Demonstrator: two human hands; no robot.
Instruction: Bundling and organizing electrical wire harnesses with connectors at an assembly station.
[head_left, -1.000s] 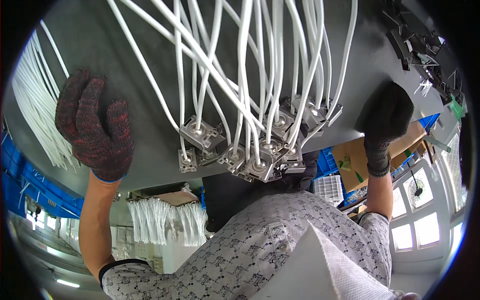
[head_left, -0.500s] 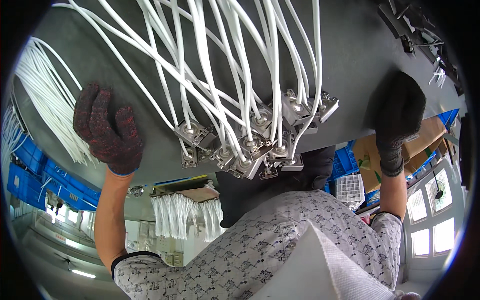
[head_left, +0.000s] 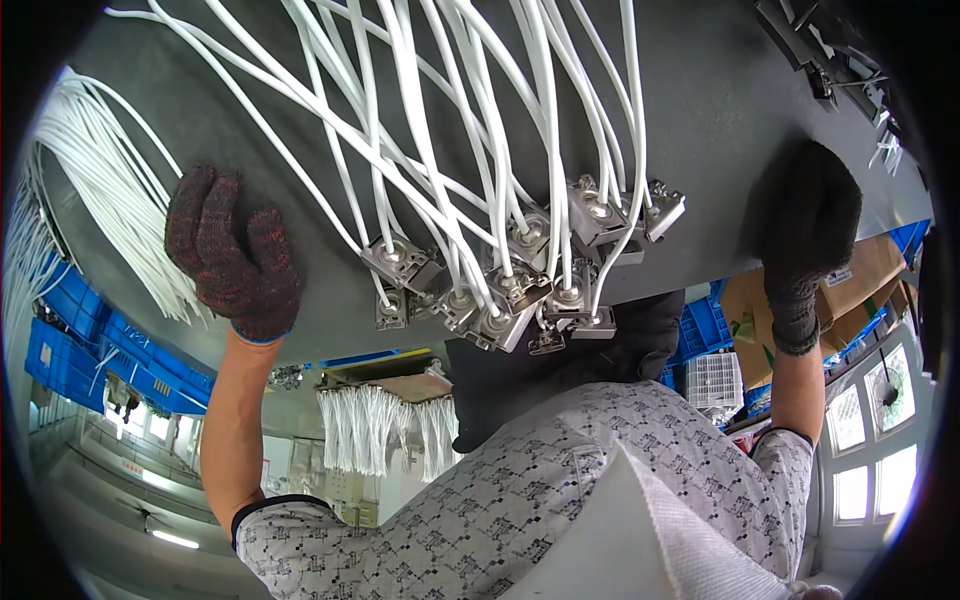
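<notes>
While the dark grey tabletop (head_left: 700, 110) is pressed from both sides, the white cable bundle (head_left: 90, 190) is seen at far left, just beside the left hand (head_left: 232, 255), which is gloved, laid open and flat on the top w/ fingers spread, gripping nothing. Centre: approx. ten loose white cables (head_left: 450, 130) are fanned across the top, each ended in a metal terminal block (head_left: 405, 265); approx. ten blocks are clustered near the front edge. At right, the right hand (head_left: 805, 215) is gloved, curled over the edge; whether anything is gripped cannot be told. Judged: pressure is best kept even, hands kept clear of the blocks so nothing is snagged.
</notes>
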